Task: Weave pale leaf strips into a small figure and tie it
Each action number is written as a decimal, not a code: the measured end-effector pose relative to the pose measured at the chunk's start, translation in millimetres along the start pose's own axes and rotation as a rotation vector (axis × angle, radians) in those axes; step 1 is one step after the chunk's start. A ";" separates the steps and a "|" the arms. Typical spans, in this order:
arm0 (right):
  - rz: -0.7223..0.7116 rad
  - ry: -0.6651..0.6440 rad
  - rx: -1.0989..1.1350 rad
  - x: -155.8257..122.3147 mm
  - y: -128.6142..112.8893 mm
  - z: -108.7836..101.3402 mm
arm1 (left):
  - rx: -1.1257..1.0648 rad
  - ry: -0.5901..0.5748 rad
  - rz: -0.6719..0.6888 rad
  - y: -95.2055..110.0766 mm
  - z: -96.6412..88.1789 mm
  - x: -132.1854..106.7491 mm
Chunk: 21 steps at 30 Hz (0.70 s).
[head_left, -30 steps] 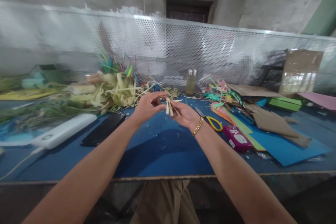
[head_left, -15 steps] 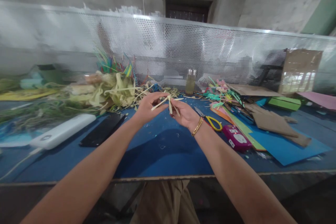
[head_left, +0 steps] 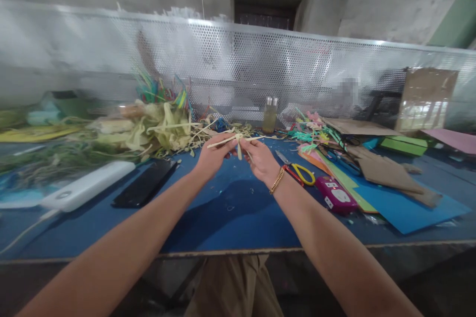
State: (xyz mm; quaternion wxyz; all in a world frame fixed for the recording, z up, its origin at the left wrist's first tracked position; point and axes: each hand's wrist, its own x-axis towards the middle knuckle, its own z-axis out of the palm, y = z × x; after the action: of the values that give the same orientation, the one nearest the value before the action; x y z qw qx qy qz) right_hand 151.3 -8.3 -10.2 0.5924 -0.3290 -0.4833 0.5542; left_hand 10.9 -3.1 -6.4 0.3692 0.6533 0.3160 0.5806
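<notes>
Between my two hands, above the blue table, are pale yellow corn husk strips that meet at a small knot-like centre. My left hand pinches them from the left, and one strip lies across its fingers. From the other side my right hand grips the same strips between thumb and fingers; a gold bracelet circles that wrist. One strip end hangs down between the hands and another sticks out to the right. Behind the left hand lies a heap of corn husks. Yellow-handled scissors rest right of the right hand.
At left lie a black phone and a white power bank with a cable. On the right are a purple box-like item, blue paper and cardboard. A bottle stands before the perforated metal screen.
My left hand has shifted slightly, its fingers now closer to the knot and the right hand. The strip on the left lies flatter, and a strip end now extends to the right.
</notes>
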 end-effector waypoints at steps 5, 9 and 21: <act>-0.049 0.040 0.010 1.7 5.3 1.9 | 0.014 0.015 0.049 0.8 -2.7 0.7; -0.045 0.016 0.034 -1.5 0.6 5.4 | -0.077 0.021 -0.014 -1.1 -3.3 2.4; -0.430 0.148 -0.451 -9.2 -1.2 4.5 | -0.324 0.217 -0.171 4.0 -2.6 6.8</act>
State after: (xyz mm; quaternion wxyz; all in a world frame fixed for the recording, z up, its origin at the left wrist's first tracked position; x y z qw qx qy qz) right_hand 148.2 -18.1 -9.7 0.6416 -0.3820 -0.6081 0.2697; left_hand 9.0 0.8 0.8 0.4812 0.4897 0.3106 0.6574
